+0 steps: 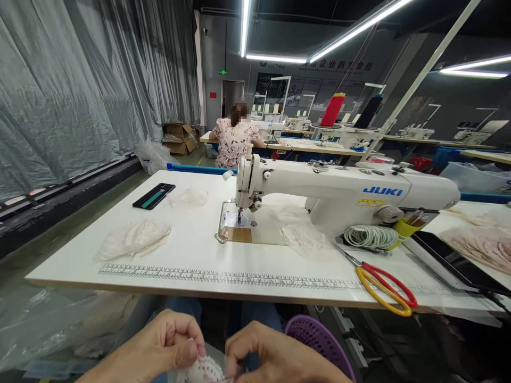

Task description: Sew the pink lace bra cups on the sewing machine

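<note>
Below the table's front edge, my left hand and my right hand are both closed, pinching a small white lace piece between them in my lap. A white Juki sewing machine stands on the white table ahead. Its needle is over the metal plate. Another lace piece lies by the machine's base, and a pile of lace pieces lies at the left.
Scissors with red and yellow handles lie at the right front. A coil of cord, a yellow cup and a phone are on the table. A purple basket sits below. A person works behind.
</note>
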A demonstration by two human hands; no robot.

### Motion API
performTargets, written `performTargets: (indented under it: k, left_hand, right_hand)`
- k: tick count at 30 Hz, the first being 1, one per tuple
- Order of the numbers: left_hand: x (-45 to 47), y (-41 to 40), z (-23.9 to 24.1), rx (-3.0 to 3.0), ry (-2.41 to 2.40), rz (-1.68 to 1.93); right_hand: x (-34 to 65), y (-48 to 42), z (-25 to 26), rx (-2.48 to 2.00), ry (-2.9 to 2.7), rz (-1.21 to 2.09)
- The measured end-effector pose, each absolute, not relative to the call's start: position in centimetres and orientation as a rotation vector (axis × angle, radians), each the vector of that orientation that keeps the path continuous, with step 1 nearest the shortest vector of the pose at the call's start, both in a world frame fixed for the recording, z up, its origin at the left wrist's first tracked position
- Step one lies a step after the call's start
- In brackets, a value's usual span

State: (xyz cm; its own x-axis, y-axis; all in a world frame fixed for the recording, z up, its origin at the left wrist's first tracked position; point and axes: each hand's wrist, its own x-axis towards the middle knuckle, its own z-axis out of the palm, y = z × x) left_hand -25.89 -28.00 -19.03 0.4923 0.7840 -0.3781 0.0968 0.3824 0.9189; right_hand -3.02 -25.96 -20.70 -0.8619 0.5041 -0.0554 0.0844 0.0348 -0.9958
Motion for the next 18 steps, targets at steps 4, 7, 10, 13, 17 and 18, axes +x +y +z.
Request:
performTargets:
  k: [4,7,10,13,17,18]
  left_hand:
    - [-26.0,-25.5,-16.2,1.113,0.969,0.596]
    - [-26.5,-22.1,-13.3,1.201,0.915,0.592]
    - [-27.0,-18.3,-10.9,1.341,0.859,0.635]
    - [-26.5,-15.9,-10.3,1.334,0.824,0.723]
    - [-24.9,-15.7,-12.5,1.107,0.778,0.759]
    - [-24.5,-16.1,-13.2,1.047,0.773,0.769]
  right_hand:
    - [-2.4,-24.5,-19.9,-0.611,-2.027,1.893]
    - [-1.6,-22.3,-16.6,-0.735,-2.067,1.616]
    - [-0.5,-19.7,-12.5,-0.785,-2.167,1.213]
    - [0.3,-17.6,-10.5,-0.783,-2.208,1.128]
    - [-0.5,-16.3,-12.2,-0.829,-2.037,1.369]
    - [-0.9,-16.3,-12.9,-0.845,-1.975,1.439]
